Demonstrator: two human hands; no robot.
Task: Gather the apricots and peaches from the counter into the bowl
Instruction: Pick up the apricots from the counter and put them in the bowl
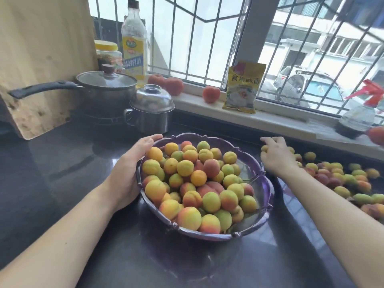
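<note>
Purple glazed bowl [268,183] is sitting mid-counter [62,163], heaped with several dozen apricots and peaches [197,177], too many to count surely. One left hand [133,165] is cupping its left rim, fingers curled round it. One right hand [274,154] is curling over loose fruit [342,179] scattered right of the bowl; whether it is gripping any, I cannot tell. Three tomatoes [211,94] are lying on the sill.
</note>
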